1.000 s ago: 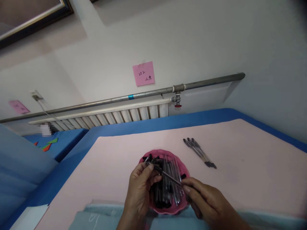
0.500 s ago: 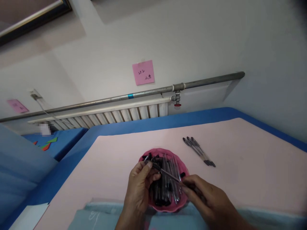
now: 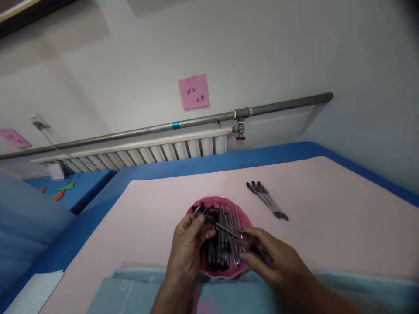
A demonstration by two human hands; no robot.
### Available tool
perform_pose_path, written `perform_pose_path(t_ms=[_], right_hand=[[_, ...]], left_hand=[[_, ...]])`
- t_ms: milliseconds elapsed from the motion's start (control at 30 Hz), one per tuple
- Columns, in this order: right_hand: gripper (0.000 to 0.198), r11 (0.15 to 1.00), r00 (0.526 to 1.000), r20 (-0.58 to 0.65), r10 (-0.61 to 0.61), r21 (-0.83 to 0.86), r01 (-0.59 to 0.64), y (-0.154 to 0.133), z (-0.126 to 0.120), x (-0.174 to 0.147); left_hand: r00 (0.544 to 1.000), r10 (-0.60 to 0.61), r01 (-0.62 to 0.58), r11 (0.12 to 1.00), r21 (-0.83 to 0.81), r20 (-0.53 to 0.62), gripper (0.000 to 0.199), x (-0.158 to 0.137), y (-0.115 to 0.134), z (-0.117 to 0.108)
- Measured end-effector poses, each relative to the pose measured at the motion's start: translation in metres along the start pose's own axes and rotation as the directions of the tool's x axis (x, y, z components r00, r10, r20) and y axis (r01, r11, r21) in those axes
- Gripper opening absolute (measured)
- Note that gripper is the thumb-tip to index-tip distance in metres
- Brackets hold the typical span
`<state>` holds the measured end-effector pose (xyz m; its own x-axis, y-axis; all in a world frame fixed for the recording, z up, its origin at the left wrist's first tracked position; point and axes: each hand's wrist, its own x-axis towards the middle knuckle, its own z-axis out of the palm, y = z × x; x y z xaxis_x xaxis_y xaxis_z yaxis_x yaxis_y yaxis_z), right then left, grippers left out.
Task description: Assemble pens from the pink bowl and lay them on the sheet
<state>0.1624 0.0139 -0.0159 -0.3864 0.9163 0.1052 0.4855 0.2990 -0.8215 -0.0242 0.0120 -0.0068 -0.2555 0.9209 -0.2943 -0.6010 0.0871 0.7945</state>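
Over a pink scalloped basket (image 3: 244, 212) my two hands hold a pen (image 3: 227, 231) between them. My left hand (image 3: 190, 237) is closed, pinching the pen's dark cap end between thumb and fingers. My right hand (image 3: 266, 255) is closed around the other end, its fingers partly smeared by motion. Clear pen barrels (image 3: 234, 218) lie in the basket's right side, with black caps and dark pen parts on its left, partly hidden by my left hand. Three capped pens (image 3: 266, 200) rest side by side on the pink sheet to the right.
A pink sheet (image 3: 157, 209) covers the blue table (image 3: 216, 162). Light blue cloth (image 3: 137, 292) lies along the near edge, and white paper (image 3: 36, 292) at the left. Behind are a radiator (image 3: 157, 153) and a pipe with a red valve (image 3: 240, 139). Coloured pieces (image 3: 67, 186) sit on another blue table.
The whole view has shifted slightly, so everything sits a little higher and further left. Both hands keep their hold on the pen, and my right hand has come slightly nearer the left.
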Motion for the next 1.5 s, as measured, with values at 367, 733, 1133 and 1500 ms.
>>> perform_pose_path(t_ms=[367, 733, 1133, 1500], right_hand=[[0.013, 0.992, 0.997, 0.017, -0.069, -0.100, 0.071, 0.002, 0.002, -0.002], [0.016, 0.894, 0.958, 0.245, 0.147, 0.382, -0.235, -0.005, 0.002, 0.001], [0.031, 0.476, 0.873, 0.181, 0.454, 0.779, -0.409, 0.003, -0.010, 0.018], [0.027, 0.501, 0.897, 0.192, 0.399, 0.773, -0.389, 0.008, -0.003, 0.016]], left_hand=[[1.000, -0.005, 0.005, 0.999, 0.044, 0.016, 0.025, -0.002, 0.002, 0.002], [0.997, 0.050, -0.059, 0.984, 0.170, 0.058, 0.021, 0.001, 0.005, -0.005], [0.900, 0.421, -0.326, 0.467, 0.822, 0.118, 0.008, 0.014, 0.011, -0.025], [0.865, 0.363, -0.233, -0.321, 0.918, 0.347, 0.020, 0.015, -0.003, -0.012]])
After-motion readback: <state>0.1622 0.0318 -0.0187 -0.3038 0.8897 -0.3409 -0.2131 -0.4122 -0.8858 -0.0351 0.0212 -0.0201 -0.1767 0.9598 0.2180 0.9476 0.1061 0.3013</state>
